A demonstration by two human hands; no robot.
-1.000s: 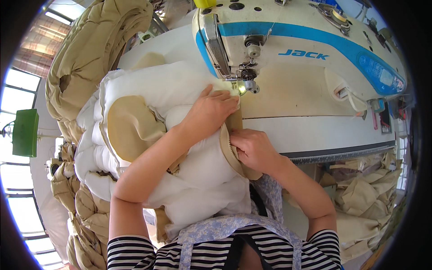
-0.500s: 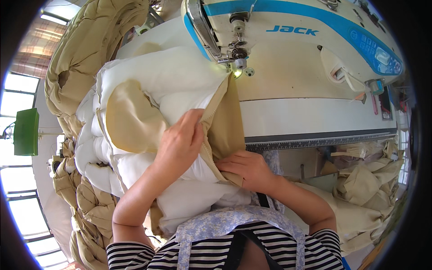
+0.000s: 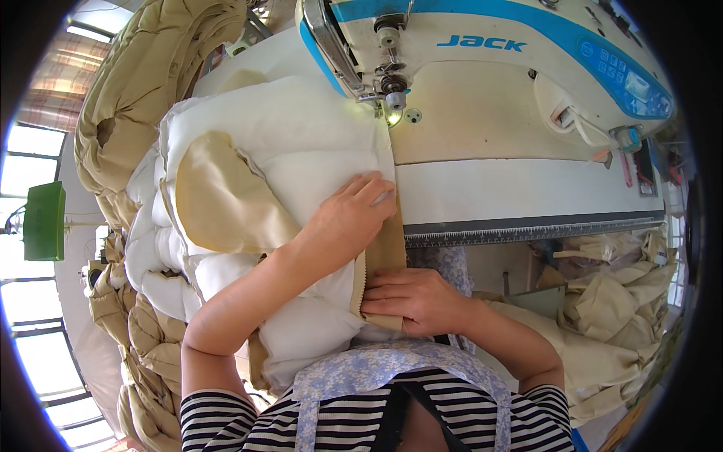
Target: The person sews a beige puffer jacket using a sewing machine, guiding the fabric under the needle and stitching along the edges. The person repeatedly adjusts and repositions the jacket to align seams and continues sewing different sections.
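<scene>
Padded white quilt piece (image 3: 286, 143) w/ tan fabric patches lies on the tabletop (image 3: 520, 192), its right edge under the needle of the white & blue sewing machine (image 3: 482, 68). Left hand (image 3: 350, 215) lies flat on the padding, fingers spread & pressing down near the tan zipper strip (image 3: 384, 248). Right hand (image 3: 410, 297) is lower, just beside the strip's near end, fingers pinching it against the padding. More tan quilted pieces (image 3: 143, 75) are piled at left, loose tan fabric (image 3: 610, 316) at right
</scene>
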